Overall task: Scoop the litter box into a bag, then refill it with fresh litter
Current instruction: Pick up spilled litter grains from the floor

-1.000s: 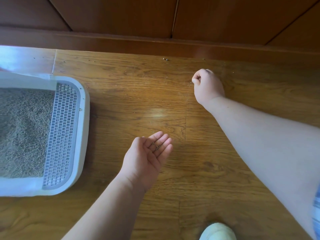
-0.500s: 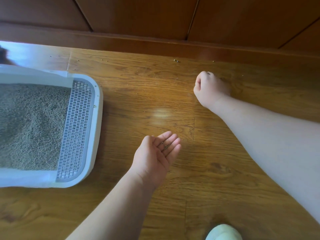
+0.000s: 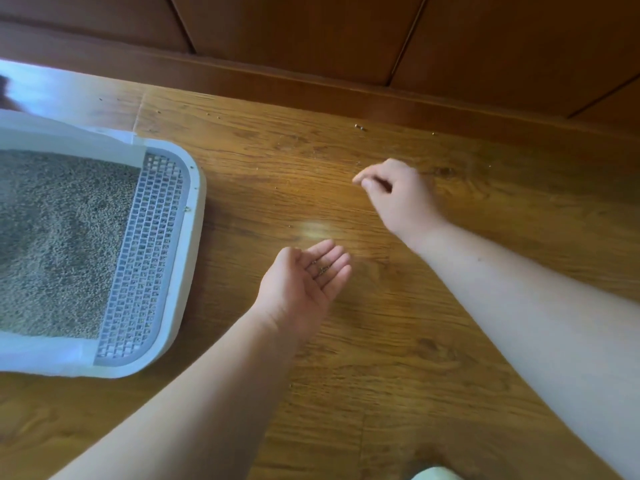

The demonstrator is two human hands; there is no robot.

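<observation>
A white litter box (image 3: 188,258) with a grey grid step lies on the wooden floor at the left, filled with grey litter (image 3: 59,237). My left hand (image 3: 304,282) is held palm up over the floor right of the box, cupping a few stray litter grains (image 3: 322,269). My right hand (image 3: 398,194) hovers low over the floor farther back, fingers pinched together at the tips; whether a grain is between them cannot be seen. Loose grains (image 3: 360,127) lie scattered near the wall.
A dark wooden baseboard and panelled wall (image 3: 311,77) run along the back. A pale shoe tip (image 3: 436,474) shows at the bottom edge. Bare wooden floor (image 3: 381,358) spreads between my arms.
The right hand has gone from a closed fist to a pinching pose, shifted slightly left. The view has drifted, so the litter box shows further right. The left hand stays cupped.
</observation>
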